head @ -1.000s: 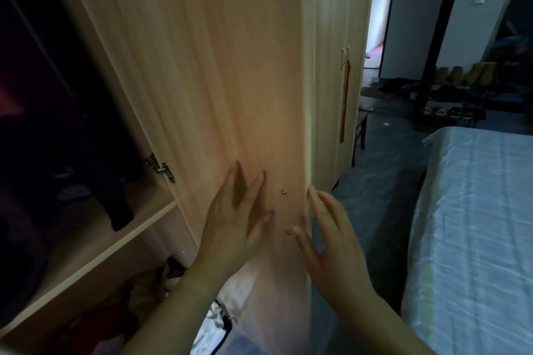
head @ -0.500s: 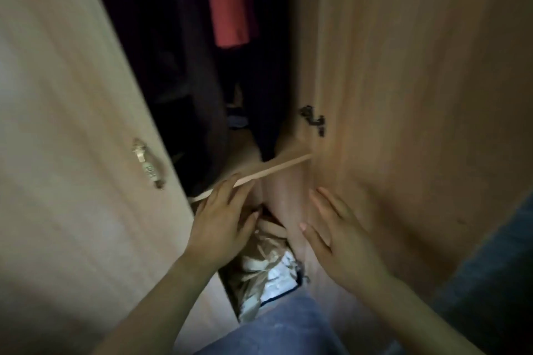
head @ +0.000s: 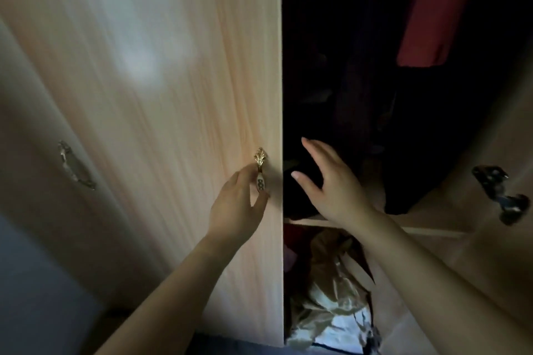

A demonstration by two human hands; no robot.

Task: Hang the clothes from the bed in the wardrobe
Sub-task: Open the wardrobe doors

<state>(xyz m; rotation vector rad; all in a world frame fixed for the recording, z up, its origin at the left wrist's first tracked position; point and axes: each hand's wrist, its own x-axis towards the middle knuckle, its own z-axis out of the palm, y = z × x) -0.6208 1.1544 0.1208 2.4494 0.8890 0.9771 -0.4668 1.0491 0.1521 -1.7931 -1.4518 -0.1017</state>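
The light wooden wardrobe fills the view. Its left door (head: pixel 173 95) stands in front of me with a gold and white handle (head: pixel 260 173) near its right edge. My left hand (head: pixel 236 207) is at that handle, fingers curled around its lower part. My right hand (head: pixel 331 184) hovers open, fingers spread, in the dark gap beside the door, holding nothing. Inside hang dark clothes (head: pixel 360 95) and a red garment (head: pixel 432 8). The bed and its clothes are out of view.
A wooden shelf (head: pixel 427 229) crosses the wardrobe below the hanging clothes. Under it lies a crumpled pale bag (head: pixel 331 305). The right door (head: pixel 504 253) stands open with a dark hinge (head: pixel 499 193). Another door with a metal handle (head: pixel 76 166) is at the left.
My view swung from the right door to the left door. My left hand moved from the shelf edge onto the door handle. My right hand left the right door and rose into the gap.
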